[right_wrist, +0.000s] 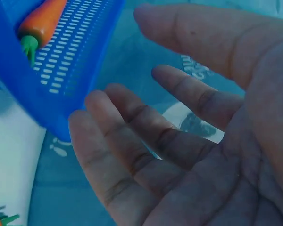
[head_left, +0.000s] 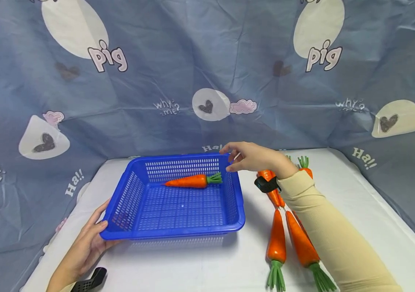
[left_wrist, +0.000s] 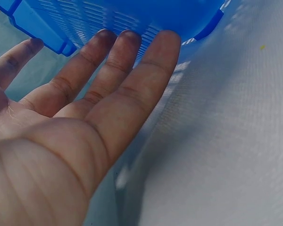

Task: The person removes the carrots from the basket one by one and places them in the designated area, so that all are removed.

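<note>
A blue plastic basket with slotted walls holds a single orange carrot with a green top, lying along its back. At the basket's front left corner is my left hand. Its fingers are extended, and the left wrist view shows the fingertips against the basket's slotted side. My right hand hovers by the back right corner of the basket, thumb apart from the loosely bent fingers, and nothing lies between them. Several more carrots lie right of the basket, partly hidden under my right forearm.
A white cloth covers the table. Behind it and along both sides hangs a blue-grey printed sheet. My right sleeve crosses above the carrots on the right. Each wrist wears a black band.
</note>
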Available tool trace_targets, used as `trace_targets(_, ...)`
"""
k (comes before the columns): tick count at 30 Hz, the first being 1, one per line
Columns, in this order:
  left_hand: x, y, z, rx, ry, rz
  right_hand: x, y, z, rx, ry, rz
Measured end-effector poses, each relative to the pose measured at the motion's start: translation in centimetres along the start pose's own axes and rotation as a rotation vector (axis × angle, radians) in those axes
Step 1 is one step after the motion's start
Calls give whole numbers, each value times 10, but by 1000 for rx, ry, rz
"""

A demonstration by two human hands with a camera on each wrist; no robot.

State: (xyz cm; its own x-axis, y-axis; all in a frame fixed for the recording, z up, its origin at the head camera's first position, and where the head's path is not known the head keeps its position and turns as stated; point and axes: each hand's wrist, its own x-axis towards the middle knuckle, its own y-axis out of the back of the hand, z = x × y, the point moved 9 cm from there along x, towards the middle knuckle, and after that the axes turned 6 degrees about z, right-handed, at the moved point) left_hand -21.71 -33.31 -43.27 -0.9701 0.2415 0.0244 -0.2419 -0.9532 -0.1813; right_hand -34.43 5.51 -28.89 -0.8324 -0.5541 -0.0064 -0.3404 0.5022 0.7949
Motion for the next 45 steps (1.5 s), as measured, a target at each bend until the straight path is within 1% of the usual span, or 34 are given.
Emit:
trace_targets(4,2,-1,0,1,6,0,8,-5,-9,-44,23,0)
trace_targets(7,3,-1,1,6,2,-1,15,-12,-13,-40,38,-13)
trace_targets(16,4,1,-1,15,2,8,46,-45,-18,30,51,-68)
trace_targets(20,4,1,-1,2,-2,-5,60,-58,-19,21,65,-76)
trace_targets(23,4,0,-1,-8,-4,-7,68,-71,-18,-9,71,-87)
trace_targets(28,3,-2,-1,-31,-10,-10,80,-91,-13,-37,32,-105)
trace_targets(32,3,-1,-2,-16,0,4,86,-102,-10,-61,4,-101)
trace_targets(35,3,0,-3,-5,8,12,89,-109,-10,-93,-14,-97)
trace_targets(38,2,-1,-1,-17,-1,1,92,-115,-10,-113,-34,-97)
trace_targets(43,0,-2,2,-28,-12,-10,97,-121,-10,-175,-32,-88)
trace_targets(45,0,-1,1,-22,-4,-3,97,-122,-10,-180,-34,-89)
